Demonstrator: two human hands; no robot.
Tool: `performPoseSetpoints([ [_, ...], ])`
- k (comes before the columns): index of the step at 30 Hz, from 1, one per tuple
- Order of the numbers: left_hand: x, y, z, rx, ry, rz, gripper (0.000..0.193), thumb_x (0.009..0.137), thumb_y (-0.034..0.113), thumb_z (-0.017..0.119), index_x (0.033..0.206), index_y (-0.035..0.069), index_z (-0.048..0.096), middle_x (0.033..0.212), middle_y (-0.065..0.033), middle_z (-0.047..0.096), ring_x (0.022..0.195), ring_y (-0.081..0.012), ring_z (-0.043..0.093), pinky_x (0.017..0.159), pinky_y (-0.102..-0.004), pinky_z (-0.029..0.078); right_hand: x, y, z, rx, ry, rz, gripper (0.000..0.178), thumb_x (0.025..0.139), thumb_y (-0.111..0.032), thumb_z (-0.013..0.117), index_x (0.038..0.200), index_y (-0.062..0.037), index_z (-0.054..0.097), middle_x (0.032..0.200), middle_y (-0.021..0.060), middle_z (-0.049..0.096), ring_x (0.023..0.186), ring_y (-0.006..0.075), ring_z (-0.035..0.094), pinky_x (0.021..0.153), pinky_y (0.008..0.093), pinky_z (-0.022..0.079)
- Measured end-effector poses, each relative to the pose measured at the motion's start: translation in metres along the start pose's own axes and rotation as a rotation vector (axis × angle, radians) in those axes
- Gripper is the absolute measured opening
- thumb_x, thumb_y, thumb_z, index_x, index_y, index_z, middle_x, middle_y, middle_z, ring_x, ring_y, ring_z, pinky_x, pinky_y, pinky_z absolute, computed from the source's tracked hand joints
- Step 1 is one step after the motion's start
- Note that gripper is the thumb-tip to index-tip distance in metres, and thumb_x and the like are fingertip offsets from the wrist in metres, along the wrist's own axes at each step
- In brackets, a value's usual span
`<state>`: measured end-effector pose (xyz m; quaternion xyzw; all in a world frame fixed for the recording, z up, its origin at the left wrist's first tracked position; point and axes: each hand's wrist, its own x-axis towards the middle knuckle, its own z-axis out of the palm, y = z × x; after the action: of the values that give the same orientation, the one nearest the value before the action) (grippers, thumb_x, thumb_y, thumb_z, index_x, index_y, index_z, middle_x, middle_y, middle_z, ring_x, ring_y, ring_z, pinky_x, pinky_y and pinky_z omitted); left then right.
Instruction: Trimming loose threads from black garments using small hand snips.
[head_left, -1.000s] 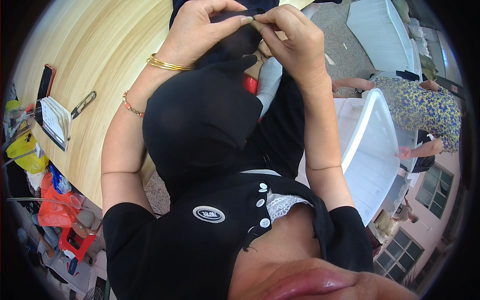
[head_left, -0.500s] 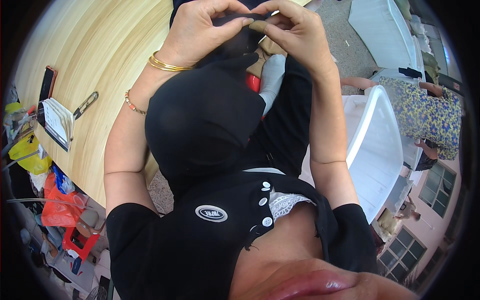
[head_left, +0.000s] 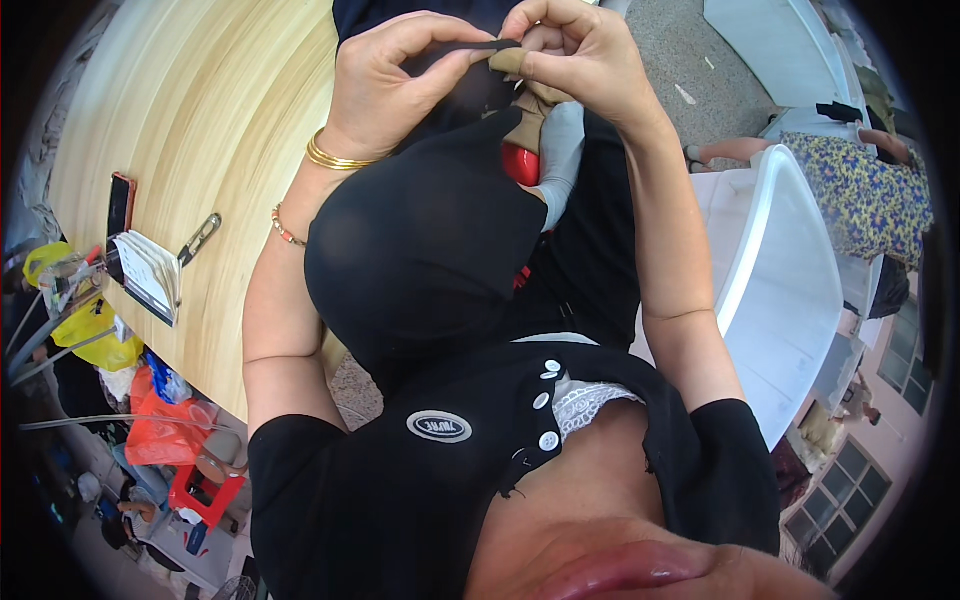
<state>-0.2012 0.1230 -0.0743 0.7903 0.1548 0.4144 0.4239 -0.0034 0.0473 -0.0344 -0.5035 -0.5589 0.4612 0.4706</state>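
Both hands are raised close together at the top of the view, working at a black cloth (head_left: 455, 85). My left hand (head_left: 395, 70) pinches a narrow folded edge of it between thumb and fingers. Fingertips of my right hand (head_left: 585, 50) meet that edge from the other side, also pinched; a tan cover (head_left: 508, 62) sits at the thumb tip. Below the hands, a broad rounded stretch of black fabric (head_left: 420, 240) bulges over my lap. Beside it show a grey sock (head_left: 563, 145), a red smooth thing (head_left: 520, 163) and some tan material (head_left: 527, 125).
A wood-grain table (head_left: 240, 110) lies on my left, bearing a phone (head_left: 121, 205), a small notepad (head_left: 150, 275) and thread snips (head_left: 200, 240). White plastic bins (head_left: 775, 300) stand on my right, near a person in a flowered garment (head_left: 850, 190). Coloured bags (head_left: 165, 420) hang at lower left.
The view has shifted slightly, so table and bins appear moved right. My left hand has opened a wider gap between thumb and fingers, and the folded black edge now shows between the hands.
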Motion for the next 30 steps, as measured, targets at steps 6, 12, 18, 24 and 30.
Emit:
performPoseSetpoints([
  [6, 0.007, 0.003, 0.007, 0.009, 0.155, 0.021, 0.011, 0.082, -0.002, 0.068, 0.092, 0.001, 0.072, 0.087, -0.0071, 0.071, 0.080, -0.0166, 0.068, 0.072, -0.0246, 0.052, 0.000, 0.009, 0.000, 0.084, 0.022, -0.119, 0.015, 0.084, -0.001, 0.072, 0.096, -0.0008, 0.063, 0.078, -0.0024, 0.063, 0.063, 0.0006, 0.056, 0.056, 0.0137, 0.043],
  [12, 0.012, 0.017, 0.006, 0.105, 0.133, -0.043, 0.012, 0.084, -0.007, 0.062, 0.093, -0.002, 0.068, 0.092, -0.0104, 0.069, 0.088, -0.0193, 0.066, 0.081, -0.0277, 0.050, 0.006, 0.026, 0.000, 0.028, 0.071, -0.163, 0.019, 0.079, -0.002, 0.075, 0.096, -0.0006, 0.066, 0.083, 0.0044, 0.068, 0.074, 0.0107, 0.069, 0.066, 0.0219, 0.055],
  [18, -0.003, -0.016, -0.001, -0.010, 0.201, -0.135, 0.015, 0.090, -0.010, 0.058, 0.102, -0.004, 0.065, 0.102, -0.0100, 0.066, 0.093, -0.0165, 0.063, 0.085, -0.0264, 0.049, 0.011, 0.026, 0.027, 0.317, 0.188, -0.138, 0.012, 0.076, 0.003, 0.070, 0.084, 0.0035, 0.061, 0.072, 0.0049, 0.064, 0.063, 0.0099, 0.067, 0.054, 0.0206, 0.052],
  [24, 0.001, -0.009, 0.007, 0.005, 0.149, -0.077, 0.017, 0.091, -0.007, 0.059, 0.107, -0.004, 0.065, 0.104, -0.0089, 0.066, 0.093, -0.0154, 0.063, 0.084, -0.0256, 0.050, 0.003, 0.027, 0.028, 0.232, 0.371, -0.166, 0.014, 0.074, 0.001, 0.074, 0.082, 0.0026, 0.062, 0.069, 0.0037, 0.065, 0.061, 0.0076, 0.065, 0.051, 0.0188, 0.048],
  [30, 0.000, -0.013, -0.006, 0.232, 0.108, 0.089, 0.018, 0.090, -0.006, 0.061, 0.108, -0.004, 0.064, 0.102, -0.0123, 0.066, 0.091, -0.0205, 0.064, 0.083, -0.0285, 0.052, 0.003, 0.023, 0.043, 0.325, 0.379, -0.164, 0.021, 0.072, -0.004, 0.079, 0.079, 0.0037, 0.061, 0.065, 0.0070, 0.064, 0.057, 0.0114, 0.066, 0.051, 0.0214, 0.050],
])
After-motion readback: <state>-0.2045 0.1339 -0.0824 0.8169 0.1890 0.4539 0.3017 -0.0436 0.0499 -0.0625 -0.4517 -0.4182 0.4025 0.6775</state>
